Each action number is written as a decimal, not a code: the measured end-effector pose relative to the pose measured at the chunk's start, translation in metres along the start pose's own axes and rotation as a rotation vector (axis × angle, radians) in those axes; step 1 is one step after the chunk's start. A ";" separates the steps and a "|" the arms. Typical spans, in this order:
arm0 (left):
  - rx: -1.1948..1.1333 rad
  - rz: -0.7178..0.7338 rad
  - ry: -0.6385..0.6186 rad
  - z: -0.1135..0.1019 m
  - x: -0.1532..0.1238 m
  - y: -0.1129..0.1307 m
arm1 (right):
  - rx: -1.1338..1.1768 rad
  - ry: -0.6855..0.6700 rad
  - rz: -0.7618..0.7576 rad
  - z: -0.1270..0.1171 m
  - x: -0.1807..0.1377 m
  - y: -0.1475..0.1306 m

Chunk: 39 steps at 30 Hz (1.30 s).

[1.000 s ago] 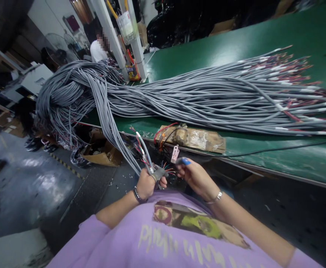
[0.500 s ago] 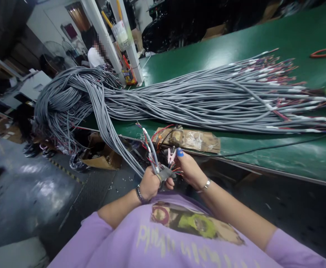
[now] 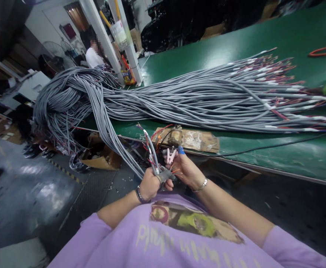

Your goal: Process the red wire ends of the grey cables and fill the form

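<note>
Left hand: was closed firmly around grey cables, its thumb in a dark grey cover. Right hand: was half curled beside it, a blue wrap on the thumb; whether the fingers gripped anything could not be told. Held cables: had smooth, round sheaths; short ends stood up above the left fist, and thin coloured wires fanned toward the right hand. Clip: was pale pink, forked, close by the right fingers. Board: was rough, stained wood, on the edge of the glossy green table. Cable pile: lay beyond, long and ropy, with white-banded, frayed ends.
</note>
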<state>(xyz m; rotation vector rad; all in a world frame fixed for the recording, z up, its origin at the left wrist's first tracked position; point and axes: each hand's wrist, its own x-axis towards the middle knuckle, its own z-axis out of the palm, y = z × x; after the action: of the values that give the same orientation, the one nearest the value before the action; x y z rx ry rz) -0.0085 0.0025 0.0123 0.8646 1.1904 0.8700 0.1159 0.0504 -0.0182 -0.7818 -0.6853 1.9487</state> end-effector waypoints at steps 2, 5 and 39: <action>0.002 0.013 -0.003 -0.002 -0.003 -0.001 | 0.069 0.035 0.037 -0.001 0.000 -0.002; 0.028 0.042 -0.034 -0.006 -0.006 -0.007 | 0.103 0.035 0.067 -0.002 -0.001 -0.005; -0.032 0.040 0.074 0.002 -0.001 -0.007 | 0.199 -0.058 0.174 -0.004 -0.004 0.000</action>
<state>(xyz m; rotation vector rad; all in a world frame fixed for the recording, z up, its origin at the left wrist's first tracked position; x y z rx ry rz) -0.0063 -0.0012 0.0063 0.8386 1.2237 0.9587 0.1203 0.0469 -0.0196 -0.6825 -0.4598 2.1655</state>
